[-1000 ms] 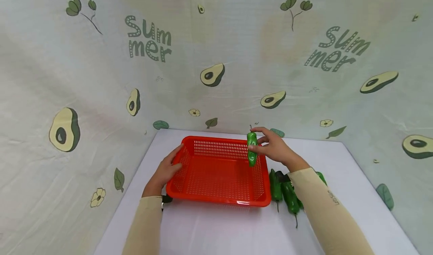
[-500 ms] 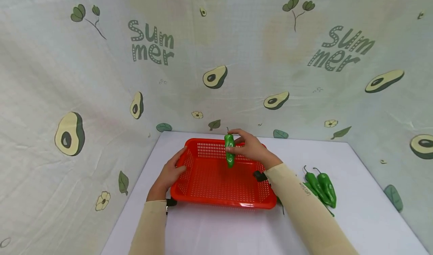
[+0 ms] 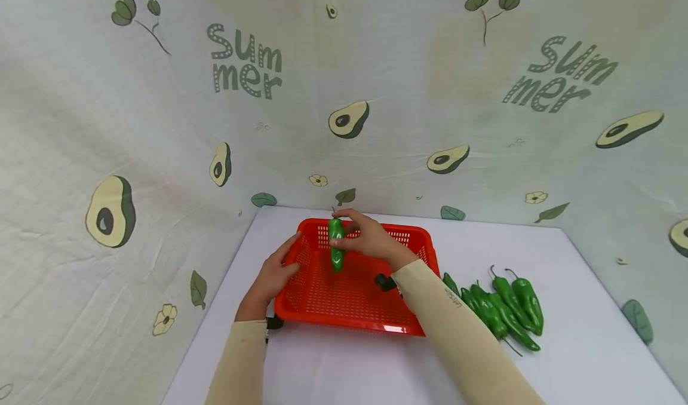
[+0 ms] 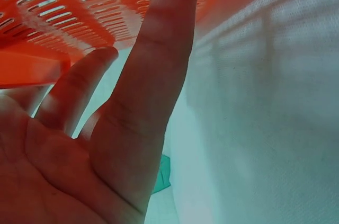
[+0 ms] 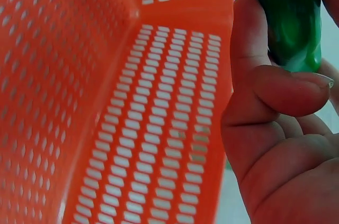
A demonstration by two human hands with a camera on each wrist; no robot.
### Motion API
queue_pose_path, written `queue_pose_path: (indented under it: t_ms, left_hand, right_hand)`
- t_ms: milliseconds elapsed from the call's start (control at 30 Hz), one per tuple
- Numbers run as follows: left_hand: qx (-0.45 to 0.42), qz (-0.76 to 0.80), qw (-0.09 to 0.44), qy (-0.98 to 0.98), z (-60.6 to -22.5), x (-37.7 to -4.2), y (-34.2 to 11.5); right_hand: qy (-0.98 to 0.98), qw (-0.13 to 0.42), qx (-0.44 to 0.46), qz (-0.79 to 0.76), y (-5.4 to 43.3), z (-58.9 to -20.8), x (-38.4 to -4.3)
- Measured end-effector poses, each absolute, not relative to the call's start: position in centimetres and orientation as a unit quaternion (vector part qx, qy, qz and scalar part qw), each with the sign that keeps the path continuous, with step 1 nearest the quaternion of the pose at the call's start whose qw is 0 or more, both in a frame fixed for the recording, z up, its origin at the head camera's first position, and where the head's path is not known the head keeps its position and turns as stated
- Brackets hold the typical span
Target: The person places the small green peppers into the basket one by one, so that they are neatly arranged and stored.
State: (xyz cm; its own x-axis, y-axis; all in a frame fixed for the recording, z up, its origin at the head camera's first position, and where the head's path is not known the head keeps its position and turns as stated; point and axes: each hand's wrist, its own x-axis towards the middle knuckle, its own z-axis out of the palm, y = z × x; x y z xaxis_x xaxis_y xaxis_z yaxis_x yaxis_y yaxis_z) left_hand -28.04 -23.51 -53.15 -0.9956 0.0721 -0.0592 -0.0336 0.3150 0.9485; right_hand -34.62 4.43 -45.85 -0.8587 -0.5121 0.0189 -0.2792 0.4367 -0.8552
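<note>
A green pepper [image 3: 337,258] hangs upright, stem up, over the left part of the red plastic basket [image 3: 349,321]. My right hand [image 3: 372,238] holds it between thumb and fingers. In the right wrist view the pepper [image 5: 296,20] shows glossy between the fingers, beside the basket's slotted wall [image 5: 143,113]. My left hand [image 3: 270,278] grips the basket's left side, thumb over the rim. Seen from the left wrist, its fingers [image 4: 145,83] lie against the outside of the slotted wall; the thumb is hidden there.
Several green peppers [image 3: 505,312] lie on the white table [image 3: 344,369] to the right of the basket, partly behind my right sleeve [image 3: 457,333]. A printed cloth [image 3: 398,124] hangs behind and along both sides. Black wrist devices show at both cuffs.
My right hand has carried the pepper leftward, from the basket's right rim across to its left part. More of the loose peppers now show. My left hand stays at the basket's left side.
</note>
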Motion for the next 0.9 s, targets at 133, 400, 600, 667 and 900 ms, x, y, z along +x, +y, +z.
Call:
queue_pose_path:
  t_ms: [133, 400, 600, 667, 900]
  left_hand:
    - [0.032, 0.565, 0.033, 0.824, -52.9, -28.5, -23.4]
    - [0.034, 0.573, 0.036, 0.818, -52.2, -28.9, -23.0]
    - [0.021, 0.575, 0.028, 0.817, -52.6, -28.6, -23.1]
    - [0.022, 0.579, 0.027, 0.815, -52.7, -28.5, -23.1]
    - [0.022, 0.588, 0.037, 0.808, -53.3, -27.9, -23.5]
  right_hand:
    - [0.837, 0.117, -0.245, -0.474, 3.2, -45.6, -34.7]
    - [0.846, 0.127, -0.255, -0.451, 1.9, -46.5, -35.4]
    - [0.843, 0.15, -0.255, -0.45, 1.6, -48.2, -35.4]
    - [0.84, 0.156, -0.26, -0.449, 1.5, -48.9, -35.3]
    - [0.827, 0.171, -0.274, -0.46, 1.0, -50.6, -35.1]
